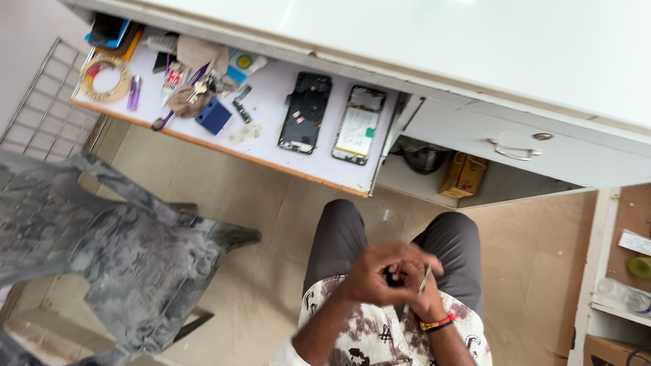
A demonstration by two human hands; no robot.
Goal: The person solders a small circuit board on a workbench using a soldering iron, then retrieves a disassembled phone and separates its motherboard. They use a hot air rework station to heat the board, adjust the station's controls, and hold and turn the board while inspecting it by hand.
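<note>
Hands: we clasp left hand (371,276) and right hand (419,281) together on a small dark object (392,276).
Shelf: two opened phones (306,112).
Package: yellow box (463,175) in the compartment below the drawer.

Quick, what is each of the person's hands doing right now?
Left hand: closed around a small dark thing, kind unclear.
Right hand: curled against the left, grip cannot be told.

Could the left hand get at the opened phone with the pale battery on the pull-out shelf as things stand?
Probably yes: the left hand is clasped with the right hand over the lap, and nothing stands between it and the phone near the shelf's front edge.
</note>
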